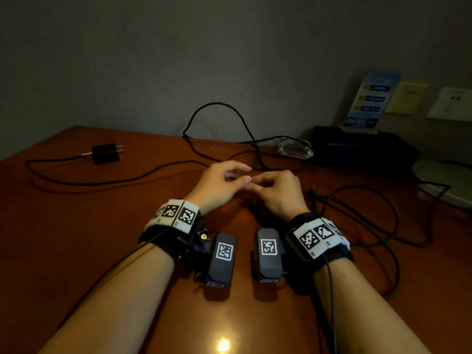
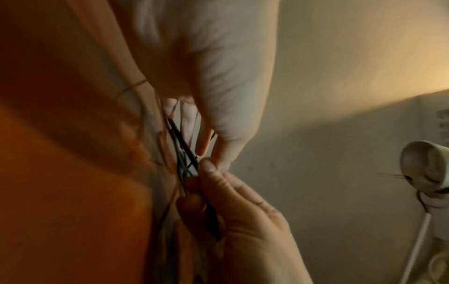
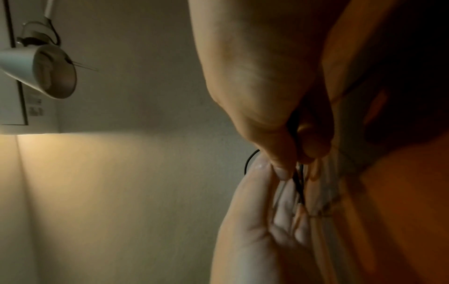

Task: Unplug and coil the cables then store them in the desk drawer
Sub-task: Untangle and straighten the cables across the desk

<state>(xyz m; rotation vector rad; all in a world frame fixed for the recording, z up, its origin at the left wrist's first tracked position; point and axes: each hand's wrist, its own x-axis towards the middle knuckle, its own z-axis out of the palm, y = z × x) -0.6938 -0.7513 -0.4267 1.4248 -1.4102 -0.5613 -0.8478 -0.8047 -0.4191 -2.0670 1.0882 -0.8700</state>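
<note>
While the two hands met over the middle of the counter, a thin black cable ran between them. The right hand had its grip clenched on that cable, thumb and curled fingers pinching it, as both wrist views showed. The left hand lay just beside it, fingers loose and fairly straight, fingertips touching the right thumb; whether it actually held a strand could not be told.

From the hands the cable trailed away across the counter: one long run curved left to a single black plug adapter, lying loose with its two prongs showing, and one loop rose up against the wall behind. Several more black loops lay in a heap to the right; how many separate cables made them up could not be counted.

Farther back stood one clear glass dish, one black box with one blue leaflet stand on it, and one white wall socket. One white lamp showed in both wrist views.
</note>
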